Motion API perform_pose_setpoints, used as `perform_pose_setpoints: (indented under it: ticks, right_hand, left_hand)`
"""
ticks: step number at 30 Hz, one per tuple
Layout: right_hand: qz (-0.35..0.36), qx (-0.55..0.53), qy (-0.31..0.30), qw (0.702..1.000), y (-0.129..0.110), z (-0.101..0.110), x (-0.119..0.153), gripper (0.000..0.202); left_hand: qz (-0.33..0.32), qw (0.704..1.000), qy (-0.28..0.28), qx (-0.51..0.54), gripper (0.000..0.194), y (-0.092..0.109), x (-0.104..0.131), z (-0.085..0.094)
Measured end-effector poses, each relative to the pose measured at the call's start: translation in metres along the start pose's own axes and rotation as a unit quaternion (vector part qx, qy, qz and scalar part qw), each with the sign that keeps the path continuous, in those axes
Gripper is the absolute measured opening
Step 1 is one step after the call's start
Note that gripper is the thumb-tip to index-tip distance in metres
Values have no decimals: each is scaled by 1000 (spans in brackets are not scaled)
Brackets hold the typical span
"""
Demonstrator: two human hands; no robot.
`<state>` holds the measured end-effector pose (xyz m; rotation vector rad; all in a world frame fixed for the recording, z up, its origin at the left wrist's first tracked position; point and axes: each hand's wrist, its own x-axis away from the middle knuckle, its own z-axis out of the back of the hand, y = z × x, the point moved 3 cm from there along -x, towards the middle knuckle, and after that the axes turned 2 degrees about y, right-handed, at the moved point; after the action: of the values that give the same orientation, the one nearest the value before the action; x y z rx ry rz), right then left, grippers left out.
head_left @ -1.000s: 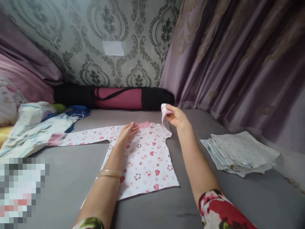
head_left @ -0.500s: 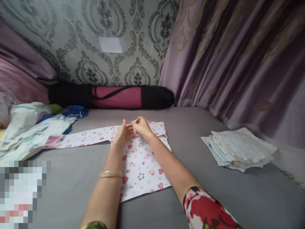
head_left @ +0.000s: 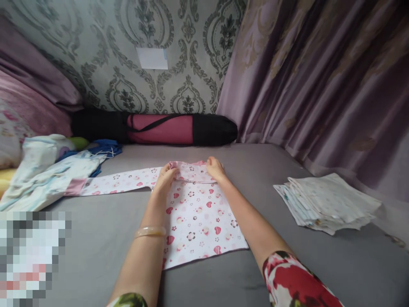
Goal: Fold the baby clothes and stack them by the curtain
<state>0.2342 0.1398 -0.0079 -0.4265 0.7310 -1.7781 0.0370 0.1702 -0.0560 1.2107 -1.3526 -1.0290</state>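
Observation:
A white long-sleeved baby top (head_left: 198,217) printed with pink hearts and flowers lies flat on the grey sheet. One sleeve (head_left: 118,182) stretches out to the left and ends in a pink cuff; the other is folded across the chest, just below the neckline. My left hand (head_left: 165,178) is closed on the cuff end of the folded sleeve, at the left shoulder. At the right shoulder my right hand (head_left: 216,169) pinches the fold of the same sleeve, its fingertips partly hidden.
Right of the top sits a stack of folded pale cloths (head_left: 332,202). Rumpled light clothes (head_left: 54,175) lie at left, touching the outstretched cuff. A long black and maroon bag (head_left: 162,128) rests against the wall, beside a purple curtain (head_left: 287,76). A blurred patch covers the lower left.
My right hand has moved right, from beside my left hand to the right shoulder. My left hand has closed on the cuff, and the sleeve now lies straight across the chest.

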Motion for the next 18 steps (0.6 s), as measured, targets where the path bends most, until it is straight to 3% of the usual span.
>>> perform_pose_setpoints:
  ticks: [5, 10, 14, 18]
  right_hand:
    - [0, 155, -5, 988, 28, -11, 4, 52]
    - [-5, 197, -19, 980, 47, -24, 6, 66]
    - [-8, 203, -5, 979, 55, -30, 3, 70]
    - [-8, 215, 11, 977, 59, -37, 1, 71]
  left_hand:
    - [-57, 998, -11, -34, 12, -6, -7, 3]
    - [-85, 987, 36, -129, 12, -13, -10, 13]
    - [-137, 960, 88, -227, 14, -9, -7, 17]
    - [-187, 919, 102, -332, 16, -7, -6, 14]
